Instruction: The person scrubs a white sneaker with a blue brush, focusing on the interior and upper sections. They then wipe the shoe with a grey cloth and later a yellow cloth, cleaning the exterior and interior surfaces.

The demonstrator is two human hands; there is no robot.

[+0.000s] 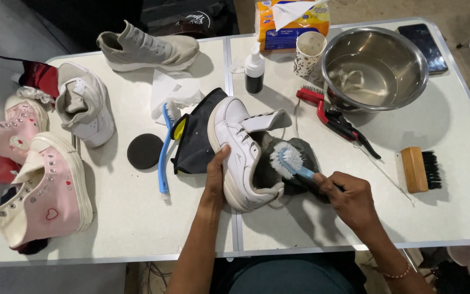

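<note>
White table [137, 218], hands brushing white sneaker [240, 158]

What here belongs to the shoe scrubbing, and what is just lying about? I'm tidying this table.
In use:
left hand gripping white sneaker
right hand holding blue-handled brush
dark cloth beneath the sneaker

Lying about:
pink high-tops
grey sneaker
steel bowl
wooden brush
red brush
small bottle
phone

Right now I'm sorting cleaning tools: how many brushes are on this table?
4: a white-bristled brush in the right hand, a blue one left of the shoe, a red-and-black one by the bowl, a wooden one far right. Others may be hidden.
</note>
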